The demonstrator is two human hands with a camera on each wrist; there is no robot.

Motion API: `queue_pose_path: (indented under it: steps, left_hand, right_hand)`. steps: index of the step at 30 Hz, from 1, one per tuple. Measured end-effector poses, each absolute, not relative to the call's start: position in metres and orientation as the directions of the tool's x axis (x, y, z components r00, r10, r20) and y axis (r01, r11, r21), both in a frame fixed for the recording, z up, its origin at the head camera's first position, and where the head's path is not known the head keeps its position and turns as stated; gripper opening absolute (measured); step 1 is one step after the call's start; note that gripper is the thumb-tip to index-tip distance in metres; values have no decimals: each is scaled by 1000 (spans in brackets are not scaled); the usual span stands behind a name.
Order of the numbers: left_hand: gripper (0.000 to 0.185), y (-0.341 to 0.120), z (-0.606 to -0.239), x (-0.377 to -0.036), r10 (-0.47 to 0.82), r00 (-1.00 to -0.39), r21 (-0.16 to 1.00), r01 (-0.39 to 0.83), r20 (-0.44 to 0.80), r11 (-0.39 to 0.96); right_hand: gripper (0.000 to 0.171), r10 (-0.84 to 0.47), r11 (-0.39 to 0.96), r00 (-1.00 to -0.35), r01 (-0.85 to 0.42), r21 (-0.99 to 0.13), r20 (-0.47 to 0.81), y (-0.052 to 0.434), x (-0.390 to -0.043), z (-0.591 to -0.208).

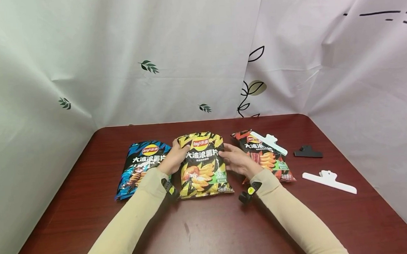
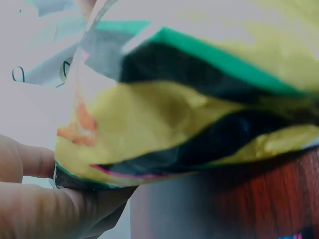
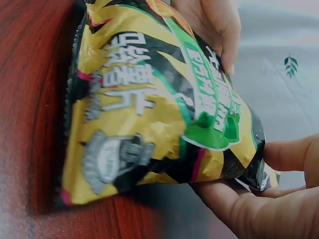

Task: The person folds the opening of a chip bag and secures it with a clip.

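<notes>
A yellow chip bag (image 1: pixel 202 165) lies in the middle of the dark red table (image 1: pixel 208 226). My left hand (image 1: pixel 178 151) grips its upper left edge and my right hand (image 1: pixel 228 155) grips its right edge. The left wrist view shows the bag (image 2: pixel 189 114) blurred and close, with my fingers (image 2: pixel 45 204) under its edge. The right wrist view shows the bag (image 3: pixel 149 114) lifted slightly on one side, my right fingers (image 3: pixel 239 204) beneath its corner and the thumb above it.
A blue chip bag (image 1: pixel 140 166) lies to the left of the yellow one. To the right lies a red chip bag (image 1: pixel 269 160) with a white clip (image 1: pixel 269 142) across its top. A black clip (image 1: pixel 307 152) and another white clip (image 1: pixel 328 181) lie further right. White cloth (image 1: pixel 185 47) surrounds the table.
</notes>
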State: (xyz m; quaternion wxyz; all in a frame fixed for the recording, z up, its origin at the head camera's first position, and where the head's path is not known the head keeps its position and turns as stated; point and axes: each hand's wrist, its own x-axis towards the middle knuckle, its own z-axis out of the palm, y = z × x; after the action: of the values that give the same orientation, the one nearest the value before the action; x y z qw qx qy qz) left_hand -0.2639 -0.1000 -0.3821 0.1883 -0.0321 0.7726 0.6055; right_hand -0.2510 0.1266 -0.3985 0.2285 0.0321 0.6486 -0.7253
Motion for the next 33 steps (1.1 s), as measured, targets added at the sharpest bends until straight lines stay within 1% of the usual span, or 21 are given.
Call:
queue_pose_path:
  steps: [6, 11, 16, 27, 33]
  left_hand:
    - [76, -96, -378, -259, 185, -936, 937, -252, -300, 244]
    - [76, -95, -377, -256, 186, -942, 944, -236, -281, 232]
    - [76, -94, -377, -253, 194, -946, 952, -215, -258, 217]
    - [76, -88, -369, -244, 194, -957, 968, -183, -216, 173]
    - [76, -82, -367, -239, 164, -969, 975, -163, -187, 154]
  right_hand:
    - [62, -308, -51, -895, 355, -933, -324, 129, -247, -393]
    - [62, -275, -68, -908, 346, -936, -316, 131, -245, -391]
    - [56, -243, -82, -921, 333, -939, -305, 133, -243, -390]
    - [43, -224, -31, -934, 291, -956, -277, 139, -239, -384]
    - [44, -230, -4, -941, 254, -967, -247, 143, -234, -382]
